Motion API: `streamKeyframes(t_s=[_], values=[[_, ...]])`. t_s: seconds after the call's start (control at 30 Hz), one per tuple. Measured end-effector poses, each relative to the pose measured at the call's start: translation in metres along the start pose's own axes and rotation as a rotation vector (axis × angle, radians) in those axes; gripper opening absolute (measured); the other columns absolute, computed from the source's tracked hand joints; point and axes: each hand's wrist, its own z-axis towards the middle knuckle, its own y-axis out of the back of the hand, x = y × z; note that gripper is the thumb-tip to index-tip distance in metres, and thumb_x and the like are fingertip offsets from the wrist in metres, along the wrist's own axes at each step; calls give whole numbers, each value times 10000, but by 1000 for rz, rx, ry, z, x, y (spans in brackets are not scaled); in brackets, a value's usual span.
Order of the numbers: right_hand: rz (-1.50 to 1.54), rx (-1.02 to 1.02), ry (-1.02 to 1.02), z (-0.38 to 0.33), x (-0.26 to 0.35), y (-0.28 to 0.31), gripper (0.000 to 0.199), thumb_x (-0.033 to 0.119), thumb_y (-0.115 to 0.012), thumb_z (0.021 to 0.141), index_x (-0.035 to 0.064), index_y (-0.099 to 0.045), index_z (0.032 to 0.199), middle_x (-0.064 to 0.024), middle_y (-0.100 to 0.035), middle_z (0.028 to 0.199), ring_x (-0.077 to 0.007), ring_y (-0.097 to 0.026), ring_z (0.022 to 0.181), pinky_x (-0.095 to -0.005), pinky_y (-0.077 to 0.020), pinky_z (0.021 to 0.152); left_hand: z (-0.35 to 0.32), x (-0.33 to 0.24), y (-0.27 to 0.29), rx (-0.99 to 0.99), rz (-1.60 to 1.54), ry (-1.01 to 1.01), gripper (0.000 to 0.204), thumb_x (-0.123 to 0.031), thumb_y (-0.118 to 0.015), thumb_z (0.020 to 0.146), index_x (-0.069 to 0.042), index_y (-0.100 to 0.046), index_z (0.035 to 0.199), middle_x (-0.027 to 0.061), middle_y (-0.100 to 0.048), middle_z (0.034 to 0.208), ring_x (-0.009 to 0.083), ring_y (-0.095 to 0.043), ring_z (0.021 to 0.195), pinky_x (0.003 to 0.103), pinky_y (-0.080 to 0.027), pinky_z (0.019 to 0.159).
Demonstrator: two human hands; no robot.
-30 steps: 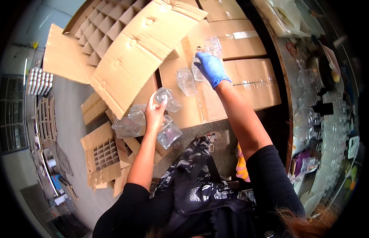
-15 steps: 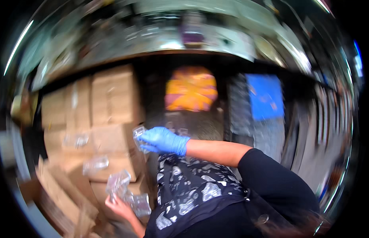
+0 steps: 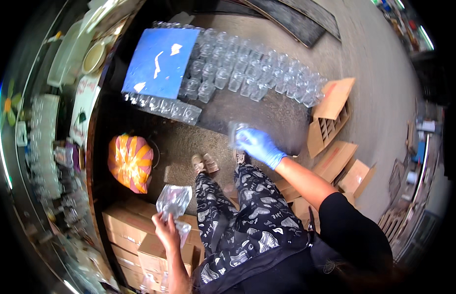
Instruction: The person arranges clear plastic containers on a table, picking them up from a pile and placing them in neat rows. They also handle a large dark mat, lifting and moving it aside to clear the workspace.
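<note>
Blue sheet [image 3: 159,61] atop clear containers [image 3: 221,77]; cartons [image 3: 161,254] nearby.

Clear containers [image 3: 173,200]: glossy, see-through — glove [image 3: 261,147]: smooth, rubbery | cartons [image 3: 337,99]: matt cardboard | trousers [image 3: 267,210]: cloth | floor [image 3: 198,140]: rough

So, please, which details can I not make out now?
Head view: the exact shape of the clear container in the right hand; blur and the hand itself obscure it.
Head view: how many clear containers the left hand grips; they overlap, partly hidden by the hand.
Head view: what lies under the blue panel, which covers it.
Head view: whether cells in the divided carton hold anything; too small and dark.
</note>
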Motion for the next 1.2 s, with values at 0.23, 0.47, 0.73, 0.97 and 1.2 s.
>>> streamKeyframes(t_s=[0.23,0.47,0.73,0.97,1.2], values=[[-169,-316,-397,-6,-183,26,181,163,-634,837,65,-600,985,-169,-649,916,-348,-635,845,-418,-509,720,102,-100,-189,336,28,-388,253,-109,-638,874,7,-478,1031,100,-564,634,125,-514,552,290,-426,509],[-266,-295,-497,37,-315,4,194,244,-553,894,95,-596,1009,-170,-634,933,-367,-612,862,-454,-490,725,156,-143,-374,575,55,-577,291,-127,-626,874,8,-451,1064,193,-624,652,340,-637,599,407,-481,557],[-228,-314,-411,59,-360,-16,198,241,-545,893,84,-582,1009,-162,-629,894,-353,-611,842,-449,-487,722,165,-147,-482,669,165,-667,310,-149,-638,847,-20,-474,1076,200,-633,685,410,-625,676,464,-490,611],[-293,-295,-394,66,-378,-18,273,207,-568,878,123,-586,1137,-129,-639,984,-320,-626,894,-420,-506,763,179,-142,-519,656,179,-844,299,-156,-672,837,-30,-504,1050,157,-616,660,343,-621,610,408,-480,566],[-236,-367,-380,7,-328,-42,393,110,-577,825,152,-545,1215,-120,-620,947,-314,-621,820,-412,-507,735,186,-153,-498,664,77,-755,448,-226,-750,794,-84,-536,1161,92,-627,659,176,-601,557,318,-490,555]])
